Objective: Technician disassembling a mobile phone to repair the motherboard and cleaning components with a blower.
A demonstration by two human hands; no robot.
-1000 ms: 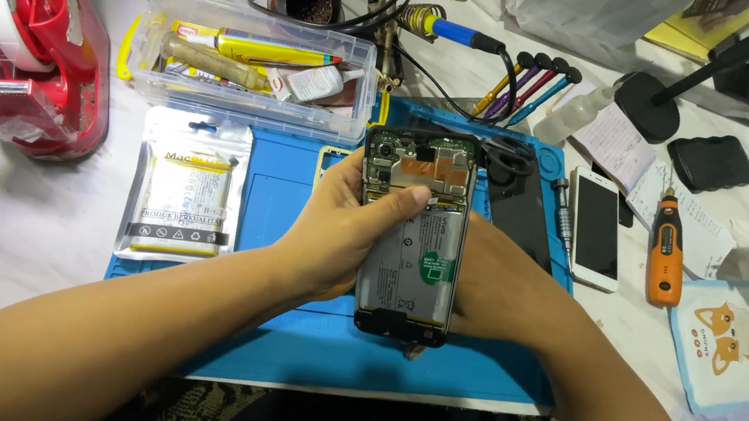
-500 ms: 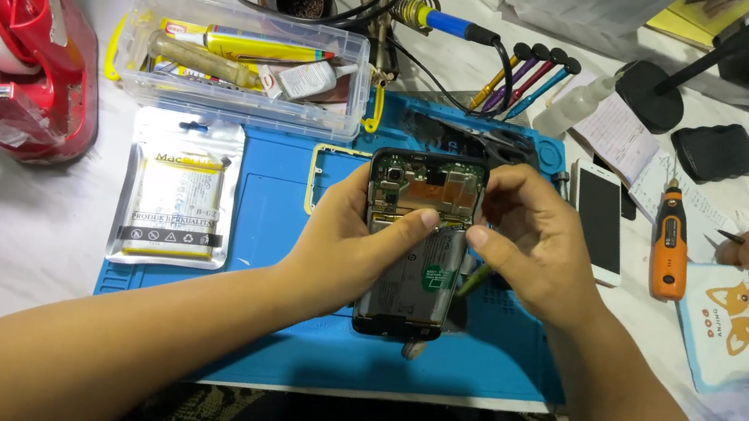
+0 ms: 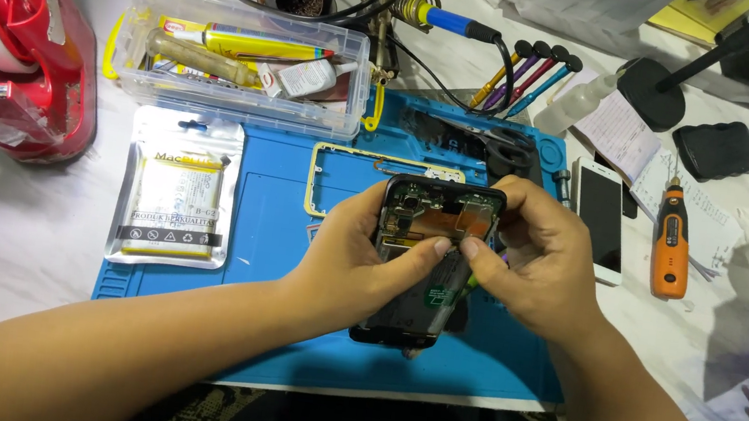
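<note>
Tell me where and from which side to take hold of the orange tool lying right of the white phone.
Grip the orange tool around its thick middle barrel, coming from above with fingers across its width. It lies flat on the table with its narrow tip pointing away from the person, and both long sides look open. The right hand is nearest, though it is now on the opened phone.

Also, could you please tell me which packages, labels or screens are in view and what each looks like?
Silvery foil pouch holding a pale flat battery, on the blue mat's left edge.
White smartphone with a dark screen, right of the mat.
Round green sticker on the opened black phone that both hands hold.
</note>
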